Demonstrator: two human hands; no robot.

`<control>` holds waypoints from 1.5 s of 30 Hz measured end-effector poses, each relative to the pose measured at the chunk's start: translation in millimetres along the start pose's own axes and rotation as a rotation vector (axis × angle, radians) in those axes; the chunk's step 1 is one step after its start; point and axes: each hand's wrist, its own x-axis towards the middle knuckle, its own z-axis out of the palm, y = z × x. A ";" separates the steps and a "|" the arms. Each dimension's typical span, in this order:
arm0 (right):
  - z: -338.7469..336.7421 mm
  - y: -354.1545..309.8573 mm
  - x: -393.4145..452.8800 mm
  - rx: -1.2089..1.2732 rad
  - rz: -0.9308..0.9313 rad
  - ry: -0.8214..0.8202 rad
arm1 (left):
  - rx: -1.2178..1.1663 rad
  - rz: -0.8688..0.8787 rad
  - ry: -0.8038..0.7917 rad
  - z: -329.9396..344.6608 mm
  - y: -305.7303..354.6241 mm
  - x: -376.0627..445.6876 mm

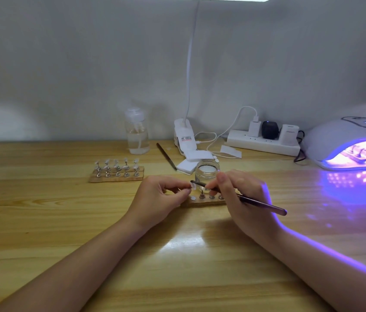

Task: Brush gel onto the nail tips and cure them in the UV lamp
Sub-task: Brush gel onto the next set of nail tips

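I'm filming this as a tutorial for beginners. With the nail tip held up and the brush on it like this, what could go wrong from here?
1. The left hand pinches the small nail tip just where the brush in the right hand touches it, so gel may smear onto the fingertips.
2. The open gel jar stands right behind both hands; a knuckle could tip it.
3. The UV lamp is lit and spills light over the table; that could perhaps start curing gel on the bristles.
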 end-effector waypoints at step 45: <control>-1.3 -5.1 -1.1 0.150 0.125 0.027 | 0.065 -0.036 0.024 1.4 2.5 -0.3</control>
